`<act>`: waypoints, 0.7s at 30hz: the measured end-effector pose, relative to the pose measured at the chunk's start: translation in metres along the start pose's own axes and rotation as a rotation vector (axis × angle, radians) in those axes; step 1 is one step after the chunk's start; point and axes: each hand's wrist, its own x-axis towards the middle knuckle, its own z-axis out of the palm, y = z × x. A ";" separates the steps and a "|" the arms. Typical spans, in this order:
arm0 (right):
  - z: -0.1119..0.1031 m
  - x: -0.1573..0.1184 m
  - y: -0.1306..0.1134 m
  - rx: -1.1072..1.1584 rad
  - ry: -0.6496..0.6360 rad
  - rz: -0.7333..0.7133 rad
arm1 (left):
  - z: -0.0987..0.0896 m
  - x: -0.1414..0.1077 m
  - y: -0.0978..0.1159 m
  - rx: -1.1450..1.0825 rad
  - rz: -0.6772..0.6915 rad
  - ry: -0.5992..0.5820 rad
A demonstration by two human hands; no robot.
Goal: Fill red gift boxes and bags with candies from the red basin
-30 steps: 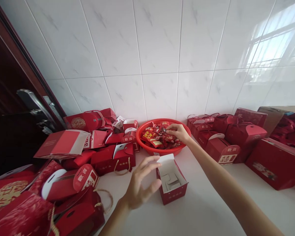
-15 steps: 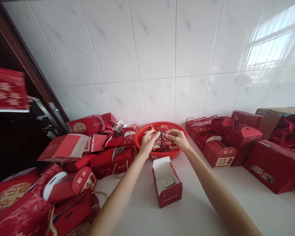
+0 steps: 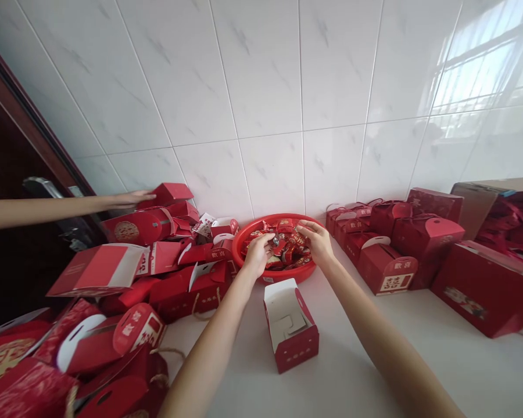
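歡喜 stands above 囍 on a right-hand box (image 3: 386,266); 歡喜 also marks a left-hand box (image 3: 98,350).

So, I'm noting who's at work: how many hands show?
3: the left hand and right hand over the basin, and a co-worker's hand at a box, back left. The co-worker's other hand doesn't show.

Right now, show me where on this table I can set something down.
Bare table lies between the right forearm and right-hand boxes, and on the open box's near side. The left is crowded with piled boxes.
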 end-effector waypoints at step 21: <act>-0.015 0.014 -0.001 0.171 -0.062 0.138 | 0.004 0.020 -0.004 0.518 0.173 -0.098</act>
